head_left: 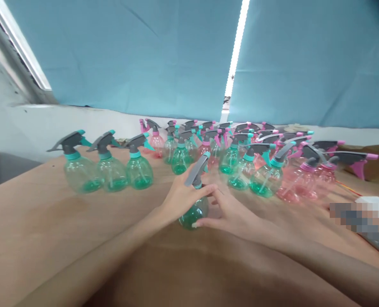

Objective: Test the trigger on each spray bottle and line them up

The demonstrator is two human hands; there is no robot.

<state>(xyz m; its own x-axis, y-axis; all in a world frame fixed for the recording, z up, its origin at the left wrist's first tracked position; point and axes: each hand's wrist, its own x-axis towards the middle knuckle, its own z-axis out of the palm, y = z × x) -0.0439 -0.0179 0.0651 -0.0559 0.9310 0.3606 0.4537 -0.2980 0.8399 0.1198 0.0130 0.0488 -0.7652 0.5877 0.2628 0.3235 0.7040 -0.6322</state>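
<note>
A green spray bottle with a grey and teal trigger head stands slightly tilted in front of me, between my hands. My left hand is wrapped round its neck just under the head, thumb across the front. On the other side my right hand grips the round body, its thumb low and its fingers up near my left thumb. Parts of the bottle are hidden behind both hands.
Three green spray bottles stand in a row at the left. Several green and pink spray bottles crowd the back and right of the wooden table. A blurred patch lies at the right edge. Blue curtain hangs behind.
</note>
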